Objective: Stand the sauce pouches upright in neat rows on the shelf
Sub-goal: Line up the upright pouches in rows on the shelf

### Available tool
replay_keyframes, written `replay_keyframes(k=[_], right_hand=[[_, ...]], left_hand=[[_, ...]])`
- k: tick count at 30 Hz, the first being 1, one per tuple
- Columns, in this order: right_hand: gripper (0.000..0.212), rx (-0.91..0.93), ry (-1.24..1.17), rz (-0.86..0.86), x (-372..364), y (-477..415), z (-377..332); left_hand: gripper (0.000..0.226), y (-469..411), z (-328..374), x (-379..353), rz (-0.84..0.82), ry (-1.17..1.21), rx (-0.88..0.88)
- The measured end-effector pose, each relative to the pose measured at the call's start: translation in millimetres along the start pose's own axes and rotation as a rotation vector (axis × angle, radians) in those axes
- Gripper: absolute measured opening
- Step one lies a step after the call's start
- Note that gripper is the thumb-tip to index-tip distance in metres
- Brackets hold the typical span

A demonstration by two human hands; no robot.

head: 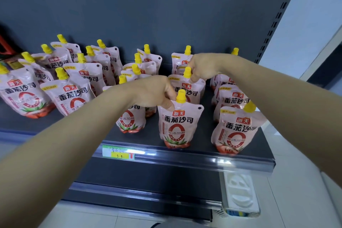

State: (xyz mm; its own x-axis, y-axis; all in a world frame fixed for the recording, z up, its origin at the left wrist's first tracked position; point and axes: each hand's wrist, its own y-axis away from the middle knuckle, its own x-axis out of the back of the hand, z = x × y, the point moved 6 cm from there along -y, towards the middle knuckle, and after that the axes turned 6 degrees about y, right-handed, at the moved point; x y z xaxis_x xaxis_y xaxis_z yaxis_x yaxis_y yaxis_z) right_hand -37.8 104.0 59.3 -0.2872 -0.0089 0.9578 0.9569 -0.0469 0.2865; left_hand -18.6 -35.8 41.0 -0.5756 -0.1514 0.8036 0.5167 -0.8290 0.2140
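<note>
Several pink sauce pouches with yellow caps stand on the dark shelf (203,151). My left hand (157,91) pinches the top left corner of the front middle pouch (178,122), which stands upright near the shelf's front edge. My right hand (201,68) grips the neck of the pouch behind it (192,89), just beside its yellow cap. To the right stands a row of pouches, with the front one (236,131) leaning slightly. A looser group of pouches (74,94) fills the left side, and some of them tilt.
A green and yellow price tag (119,152) sits on the shelf's front rail. The grey back panel (166,15) rises behind the pouches. A slotted upright post (275,22) bounds the right side. A lower shelf (148,190) and a white moulded tray (239,190) lie below.
</note>
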Motion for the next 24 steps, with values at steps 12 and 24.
replay_keyframes(k=[12,24], right_hand=[[0.016,0.009,-0.006,-0.023,-1,2,-8],[0.033,-0.143,-0.13,0.183,47,17,20]], left_hand=[[0.015,-5,-1,-7,0.036,0.068,-0.083],[0.009,-6,-9,62,0.328,0.185,-0.148]])
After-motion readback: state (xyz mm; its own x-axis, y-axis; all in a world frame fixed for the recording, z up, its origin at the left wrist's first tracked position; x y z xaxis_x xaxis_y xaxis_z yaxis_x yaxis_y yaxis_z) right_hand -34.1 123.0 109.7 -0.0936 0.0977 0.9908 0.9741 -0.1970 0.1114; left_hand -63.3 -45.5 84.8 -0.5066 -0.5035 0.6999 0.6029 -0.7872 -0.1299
